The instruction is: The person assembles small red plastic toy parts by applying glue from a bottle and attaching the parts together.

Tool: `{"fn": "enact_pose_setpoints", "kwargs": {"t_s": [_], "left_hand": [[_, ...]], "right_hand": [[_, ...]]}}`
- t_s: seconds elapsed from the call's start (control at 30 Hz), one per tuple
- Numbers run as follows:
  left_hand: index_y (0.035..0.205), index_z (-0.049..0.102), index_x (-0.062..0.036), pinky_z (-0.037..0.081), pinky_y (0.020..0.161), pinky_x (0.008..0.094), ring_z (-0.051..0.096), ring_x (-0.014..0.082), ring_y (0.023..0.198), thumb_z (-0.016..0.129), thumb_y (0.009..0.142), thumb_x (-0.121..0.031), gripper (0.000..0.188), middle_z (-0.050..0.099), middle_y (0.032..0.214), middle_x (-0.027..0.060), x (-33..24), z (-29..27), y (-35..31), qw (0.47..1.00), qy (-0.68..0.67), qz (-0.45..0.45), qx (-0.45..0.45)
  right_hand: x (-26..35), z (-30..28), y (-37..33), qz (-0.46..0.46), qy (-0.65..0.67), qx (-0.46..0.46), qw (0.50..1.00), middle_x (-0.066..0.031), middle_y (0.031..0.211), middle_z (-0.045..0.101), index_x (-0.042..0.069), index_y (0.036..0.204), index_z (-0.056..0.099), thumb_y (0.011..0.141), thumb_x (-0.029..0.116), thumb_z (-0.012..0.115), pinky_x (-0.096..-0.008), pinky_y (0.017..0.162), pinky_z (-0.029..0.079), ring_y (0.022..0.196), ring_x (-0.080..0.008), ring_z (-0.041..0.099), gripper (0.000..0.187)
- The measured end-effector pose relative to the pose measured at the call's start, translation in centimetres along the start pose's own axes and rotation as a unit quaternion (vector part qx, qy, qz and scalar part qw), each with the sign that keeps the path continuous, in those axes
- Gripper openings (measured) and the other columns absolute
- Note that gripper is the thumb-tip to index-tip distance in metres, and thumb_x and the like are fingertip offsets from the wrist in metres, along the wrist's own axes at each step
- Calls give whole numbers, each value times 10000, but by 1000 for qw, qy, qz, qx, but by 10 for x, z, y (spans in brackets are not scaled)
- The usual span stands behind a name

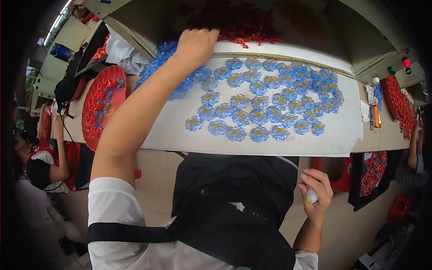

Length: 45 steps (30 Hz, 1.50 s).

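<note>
My left arm stretches across the bench, and my left hand (196, 42) is at the edge of a heap of red plastic pieces (243, 31) under the hood. Its knuckles face up and its fingertips are hidden. Low at the right, off the bench, my right hand (318, 189) is wrapped round a small white squeeze bottle (311, 196) with a yellow tip. On a white sheet (166, 128) lie many translucent blue flower-shaped pieces (258, 118), loosely spread, with yellow in their middles. A dense pile of blue pieces (150, 74) lies beside my left forearm.
A red scalloped tray (118, 96) of red and blue pieces stands left, near a white plastic bag (123, 51). At right are an orange cutter (376, 116), another red tray (390, 85) and a black tray (353, 191). Other people (49, 168) work at the left and right.
</note>
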<state>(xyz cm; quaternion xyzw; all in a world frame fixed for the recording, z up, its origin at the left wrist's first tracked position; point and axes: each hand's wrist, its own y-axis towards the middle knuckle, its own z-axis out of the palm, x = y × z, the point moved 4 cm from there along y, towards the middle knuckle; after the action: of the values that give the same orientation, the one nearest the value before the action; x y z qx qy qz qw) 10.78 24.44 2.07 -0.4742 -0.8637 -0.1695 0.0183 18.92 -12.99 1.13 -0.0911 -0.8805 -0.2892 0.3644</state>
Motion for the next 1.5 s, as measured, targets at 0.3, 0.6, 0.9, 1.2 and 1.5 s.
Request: {"fn": "enact_pose_setpoints", "kwargs": {"t_s": [0.3,0.6,0.9,1.2,1.5], "left_hand": [[1000,560,-80,457,728,304,600,236,802,556,738,-114,265,618,846,127,30,-27,-30,943,-297,-113,-104],[1030,508,6,458,807,295,572,187,870,555,778,-78,269,566,970,102,-78,-45,-108,468,-856,-206,78],[1050,494,13,454,814,296,575,199,897,550,773,-18,284,581,954,149,-160,-46,-158,324,-899,-226,188],[1023,496,20,432,836,282,571,187,919,545,774,-4,255,582,967,150,-168,-51,-159,380,-883,-189,199],[1025,490,17,412,841,247,528,131,964,518,795,37,233,530,1071,96,-169,-48,-161,349,-901,-155,207]], "right_hand": [[-18,3,-6,38,124,-9,992,-161,936,487,8,1011,443,647,-83,547,-237,507,408,617,-156,494,389],[-5,4,0,134,195,-55,970,-153,1003,440,-14,1027,529,712,19,602,-229,601,455,816,-217,546,326],[8,-9,-3,59,206,-202,956,-89,861,475,75,823,400,632,316,743,-185,432,409,595,-127,445,461],[30,-5,-3,-57,123,-140,981,-51,830,488,96,859,491,579,217,772,-226,468,416,585,-141,476,415],[32,-1,-4,-81,83,-114,987,-51,810,464,83,861,473,622,281,752,-210,423,376,550,-124,436,417]]}}
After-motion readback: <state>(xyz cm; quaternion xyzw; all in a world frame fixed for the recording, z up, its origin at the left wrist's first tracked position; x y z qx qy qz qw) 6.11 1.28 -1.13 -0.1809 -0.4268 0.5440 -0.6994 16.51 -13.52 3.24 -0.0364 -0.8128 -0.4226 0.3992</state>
